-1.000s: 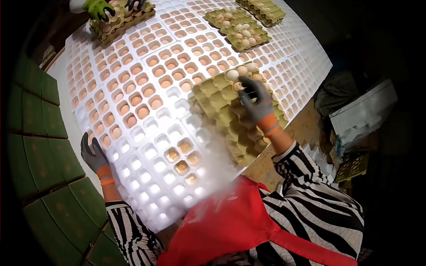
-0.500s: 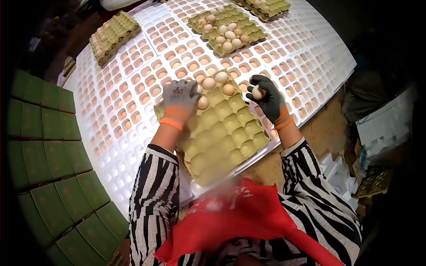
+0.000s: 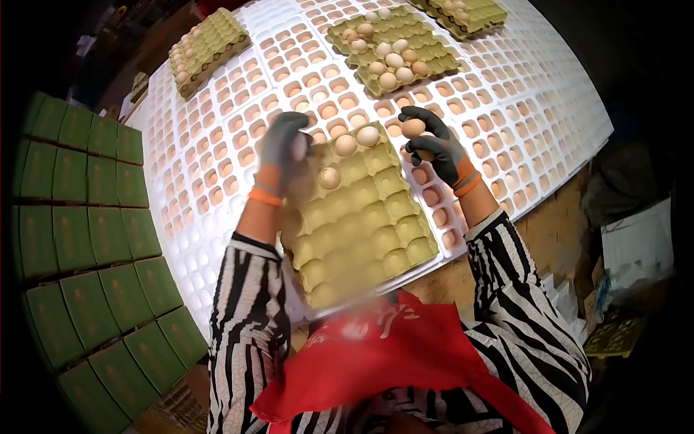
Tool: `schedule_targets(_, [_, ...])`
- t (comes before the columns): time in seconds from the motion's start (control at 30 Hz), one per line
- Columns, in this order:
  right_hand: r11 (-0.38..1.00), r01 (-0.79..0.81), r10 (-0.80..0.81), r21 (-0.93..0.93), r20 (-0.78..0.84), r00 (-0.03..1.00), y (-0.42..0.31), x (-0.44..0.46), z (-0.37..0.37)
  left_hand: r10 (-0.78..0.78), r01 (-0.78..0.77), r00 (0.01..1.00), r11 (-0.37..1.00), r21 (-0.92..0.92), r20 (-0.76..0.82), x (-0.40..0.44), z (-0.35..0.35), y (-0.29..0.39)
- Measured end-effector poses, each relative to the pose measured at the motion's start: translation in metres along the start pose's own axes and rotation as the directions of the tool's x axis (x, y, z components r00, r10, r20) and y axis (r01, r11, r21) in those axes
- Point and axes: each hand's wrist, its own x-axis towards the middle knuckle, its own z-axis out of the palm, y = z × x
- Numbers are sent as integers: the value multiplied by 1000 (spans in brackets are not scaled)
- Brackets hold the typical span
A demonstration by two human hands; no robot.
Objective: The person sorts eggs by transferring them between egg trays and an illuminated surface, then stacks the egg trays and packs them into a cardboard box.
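My left hand [image 3: 284, 150], gloved in grey and blurred by motion, is closed round a pale egg [image 3: 300, 147] at the far left corner of a yellow-green pulp egg tray [image 3: 361, 224]. Past the tray's far right corner, my gloved right hand [image 3: 444, 153] holds a brown egg [image 3: 413, 128] at its fingertips. A second egg [image 3: 426, 149] is partly hidden by its fingers. Left on the pulp tray are a pale egg [image 3: 367, 136], another egg [image 3: 345, 145] beside it and a speckled egg [image 3: 329, 177] nearer me.
White foam trays [image 3: 271, 99] with eggs in their pockets cover the table beneath. Farther back lie another pulp tray [image 3: 441, 50] with several eggs, one stack [image 3: 217, 43] at the left and one [image 3: 473, 18] at the right. Green boxes [image 3: 87, 300] are stacked at the left.
The brown egg has left the pulp tray and is now in my right hand with the other egg. My left hand has lifted an egg from the tray's left side. The view has shifted slightly.
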Motion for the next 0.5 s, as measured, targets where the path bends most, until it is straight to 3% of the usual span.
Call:
schedule_targets(0.03, [987,-22,26,-160,22,999,-6,9,5,29,-40,999,928,370,36,2,16,2])
schedule_targets(0.07, [917,-34,73,-399,83,994,-20,18,16,57,-90,996,755,650,72,3,32,6])
schedule_targets(0.1, [477,518,-389,-710,358,849,8,42,6,227,-304,948,430,850,225,-3,48,9])
schedule_targets(0.13, [264,433,-289,-862,358,888,10,46,14,92,-324,946,218,920,311,0,59,0])
schedule_targets(0.17, [13,348,-205,-937,338,918,10,51,24,88,-228,972,122,966,218,7,73,-29])
schedule_targets(0.2, [-119,330,-127,-936,344,930,13,57,30,-58,-261,963,17,965,262,12,78,-19])
schedule_targets(0.23, [-125,259,-45,-958,266,963,11,57,41,86,-284,957,81,955,277,4,75,-13])
schedule_targets(0.3, [-8,260,-130,-965,259,957,15,57,36,216,-255,960,400,880,179,-12,57,11])
schedule_targets(0.37, [288,376,-335,-880,276,901,17,44,29,260,-196,963,856,478,-71,-34,31,18])
schedule_targets(0.4, [575,380,-336,-725,215,917,20,37,27,66,-40,987,985,168,-150,-50,19,35])
schedule_targets(0.43, [799,357,-326,-483,151,933,22,28,30,-153,130,977,979,-156,-146,-66,1,51])
schedule_targets(0.47, [929,225,-214,-294,68,974,12,12,48,-174,146,976,968,-203,-129,-79,-21,52])
schedule_targets(0.5, [955,149,-146,-257,30,989,8,3,62,-196,162,973,956,-246,-122,-93,-47,50])
